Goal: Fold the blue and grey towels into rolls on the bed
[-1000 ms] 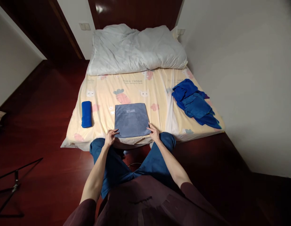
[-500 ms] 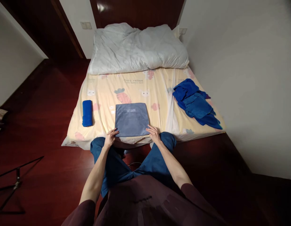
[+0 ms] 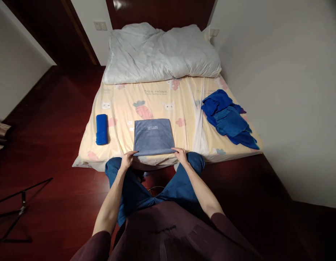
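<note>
A folded grey towel (image 3: 154, 136) with small white lettering lies flat near the foot edge of the bed (image 3: 184, 101). My left hand (image 3: 126, 160) pinches its near left corner. At the near right corner my right hand (image 3: 181, 155) grips the towel's edge. The near edge looks slightly lifted off the yellow cartoon-print sheet.
A rolled blue towel (image 3: 101, 129) lies at the bed's left edge. A heap of blue cloths (image 3: 228, 119) sits at the right side by the wall. A white duvet (image 3: 159, 52) covers the head end. A black stand (image 3: 12, 214) rests on the dark floor at left.
Both hands have slid from the towel's side edges to its near corners and closed on them. The near edge has risen a little.
</note>
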A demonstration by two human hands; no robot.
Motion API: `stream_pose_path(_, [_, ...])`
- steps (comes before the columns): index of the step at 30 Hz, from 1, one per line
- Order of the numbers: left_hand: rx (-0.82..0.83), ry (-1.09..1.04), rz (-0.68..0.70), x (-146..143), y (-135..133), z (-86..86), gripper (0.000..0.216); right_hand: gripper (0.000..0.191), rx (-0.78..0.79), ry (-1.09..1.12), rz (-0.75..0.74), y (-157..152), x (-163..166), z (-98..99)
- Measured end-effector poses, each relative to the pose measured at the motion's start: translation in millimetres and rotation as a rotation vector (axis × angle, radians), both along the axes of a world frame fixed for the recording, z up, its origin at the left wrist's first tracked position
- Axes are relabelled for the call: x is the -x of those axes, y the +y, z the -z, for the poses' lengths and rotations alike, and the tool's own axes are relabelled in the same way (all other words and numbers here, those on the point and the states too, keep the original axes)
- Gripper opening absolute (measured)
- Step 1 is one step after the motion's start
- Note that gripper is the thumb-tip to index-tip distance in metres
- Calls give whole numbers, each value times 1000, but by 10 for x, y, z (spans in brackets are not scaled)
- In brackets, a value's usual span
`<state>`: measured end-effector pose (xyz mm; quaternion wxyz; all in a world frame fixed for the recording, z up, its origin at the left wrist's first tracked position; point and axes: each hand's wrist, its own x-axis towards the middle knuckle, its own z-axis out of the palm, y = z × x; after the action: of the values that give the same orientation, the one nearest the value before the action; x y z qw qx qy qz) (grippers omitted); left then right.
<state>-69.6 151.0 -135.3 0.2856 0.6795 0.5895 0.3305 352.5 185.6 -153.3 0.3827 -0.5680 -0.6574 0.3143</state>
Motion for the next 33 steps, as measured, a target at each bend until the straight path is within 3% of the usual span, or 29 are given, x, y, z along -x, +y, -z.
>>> stream_pose_path(9, [67,5,-98,-90,13,-129,33,36,131,114,106,30,56,6])
stream_pose_path(17, [111,1,-207,-140,60,-160,36,60,185,181,162,101,124,-27])
stream_pose_path(33, [131,-25,-318,-182,134,-60,38,60,163,109,185,131,136,-57])
